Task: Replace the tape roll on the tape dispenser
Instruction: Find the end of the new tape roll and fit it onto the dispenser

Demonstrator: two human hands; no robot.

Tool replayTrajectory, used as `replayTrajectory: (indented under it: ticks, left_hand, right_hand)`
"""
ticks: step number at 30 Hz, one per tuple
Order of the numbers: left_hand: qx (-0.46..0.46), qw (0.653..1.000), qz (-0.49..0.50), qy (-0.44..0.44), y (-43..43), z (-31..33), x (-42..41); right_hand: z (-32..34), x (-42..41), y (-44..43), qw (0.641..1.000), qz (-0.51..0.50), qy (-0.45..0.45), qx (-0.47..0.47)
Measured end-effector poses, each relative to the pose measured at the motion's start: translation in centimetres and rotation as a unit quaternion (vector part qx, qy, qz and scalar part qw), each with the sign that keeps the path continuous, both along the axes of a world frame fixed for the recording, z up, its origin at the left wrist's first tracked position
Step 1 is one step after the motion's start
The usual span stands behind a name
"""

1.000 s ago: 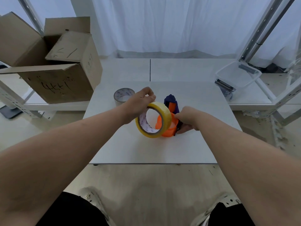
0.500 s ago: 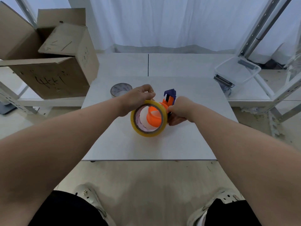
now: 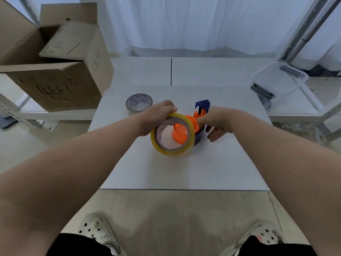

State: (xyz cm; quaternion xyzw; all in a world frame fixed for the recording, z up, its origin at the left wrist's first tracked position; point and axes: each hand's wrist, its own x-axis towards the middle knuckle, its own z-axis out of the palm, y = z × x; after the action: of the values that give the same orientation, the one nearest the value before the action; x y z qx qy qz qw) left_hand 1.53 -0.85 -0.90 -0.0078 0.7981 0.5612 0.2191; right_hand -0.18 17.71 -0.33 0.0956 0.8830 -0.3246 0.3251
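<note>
Progress, mid-way by my reckoning: yellow roll of packing tape (image 3: pixel 172 134) held upright over the white table (image 3: pixel 184 170), my left hand (image 3: pixel 158 115) with fingers curled over its top rim; orange-and-blue plastic tape dispenser (image 3: pixel 200 117) steadied in my right hand (image 3: pixel 215 121), thumb and fingers closed on its body. Orange hub (image 3: pixel 180 133) shows through the roll's core, not yet seated squarely. Spent grey-white tape roll (image 3: pixel 139 105) lies flat beyond my left hand. Remaining: seating, threading.
</note>
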Motion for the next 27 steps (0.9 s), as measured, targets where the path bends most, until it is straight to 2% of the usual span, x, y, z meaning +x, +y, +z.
replayTrajectory:
  ticks: [4,7,13,17,22,27]
  left_hand:
    - [-0.018,1.0,0.012,0.005,-1.1,0.5,-0.7]
    - [-0.023,1.0,0.018,0.005,-1.7,0.6,-0.9]
    - [0.01,1.0,0.011,0.021,-1.3,0.4,-0.6]
    - [0.017,1.0,-0.002,0.018,-0.5,0.9,-0.5]
    - [-0.011,1.0,0.004,0.029,-0.4,1.3,-0.1]
    - [0.049,0.996,0.035,0.063,-1.3,2.0,-0.1]
  right_hand:
    - [-1.5,0.0,-1.1,0.995,-0.087,0.03,-0.034]
    - [-2.2,-0.1,-0.9,0.987,-0.139,0.018,-0.084]
    - [-1.6,0.6,0.5,0.966,-0.185,-0.035,-0.178]
    - [-0.6,1.0,0.2,0.955,-0.172,-0.077,-0.23]
    - [-0.2,1.0,-1.1,0.953,-0.134,-0.053,-0.265]
    - [-0.5,0.9,-1.8,0.951,-0.129,0.053,-0.275]
